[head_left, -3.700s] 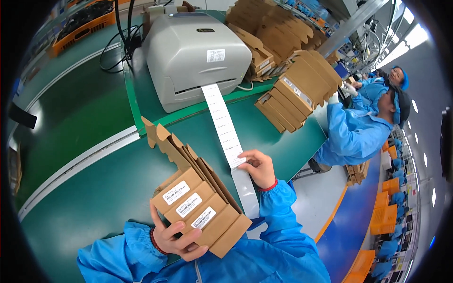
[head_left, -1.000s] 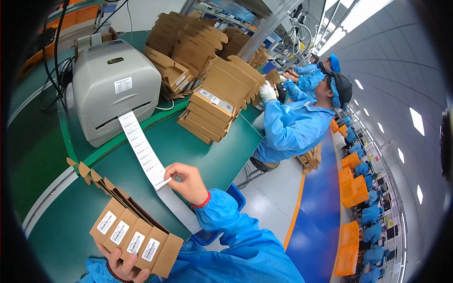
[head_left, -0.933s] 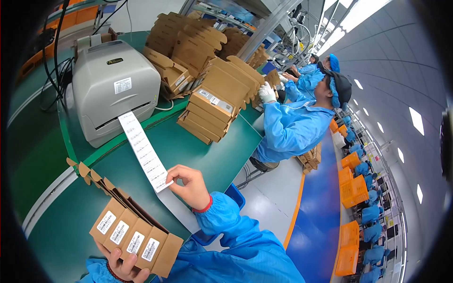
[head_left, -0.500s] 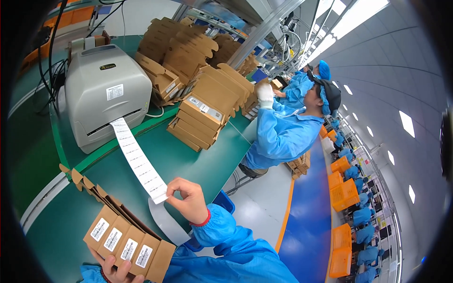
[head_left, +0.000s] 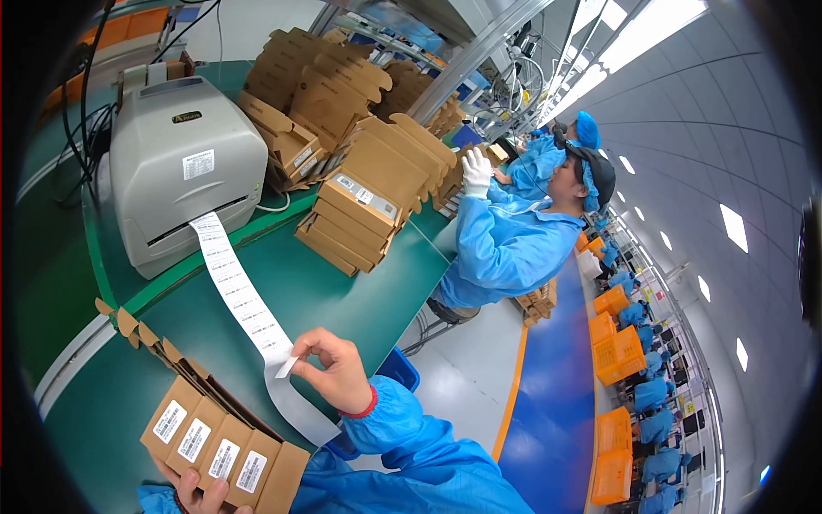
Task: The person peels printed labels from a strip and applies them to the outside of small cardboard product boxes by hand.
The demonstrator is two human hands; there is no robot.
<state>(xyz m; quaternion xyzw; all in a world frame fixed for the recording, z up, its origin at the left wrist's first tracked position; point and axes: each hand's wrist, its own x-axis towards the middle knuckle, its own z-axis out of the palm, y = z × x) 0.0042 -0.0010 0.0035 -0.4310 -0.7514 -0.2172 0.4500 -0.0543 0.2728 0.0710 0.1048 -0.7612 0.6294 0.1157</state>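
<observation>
My right hand (head_left: 336,375) pinches a small white label (head_left: 287,367) between thumb and forefinger, at the lower end of a printed label strip (head_left: 235,278). The strip comes out of the slot of a grey label printer (head_left: 180,146), and its bare backing (head_left: 295,407) curves down past my wrist. At the lower left, my left hand (head_left: 201,497) grips a row of brown cardboard boxes (head_left: 282,458) from below, fingers wrapped round their near edge. Several white barcode labels (head_left: 195,439) are stuck on their ends. Open cardboard flaps (head_left: 163,347) stick out behind them.
Stacked brown boxes (head_left: 351,218) and folded cartons (head_left: 334,94) stand beside the printer on the green table (head_left: 205,334). A blue bin (head_left: 400,370) sits below the table edge. A co-worker in blue (head_left: 522,244) works to the right; orange crates (head_left: 612,454) line the far aisle.
My right hand has drawn the label's end away from the strip, and it now stands out from the backing. The boxes in my left hand have shifted slightly left. The co-worker's gloved hand has turned.
</observation>
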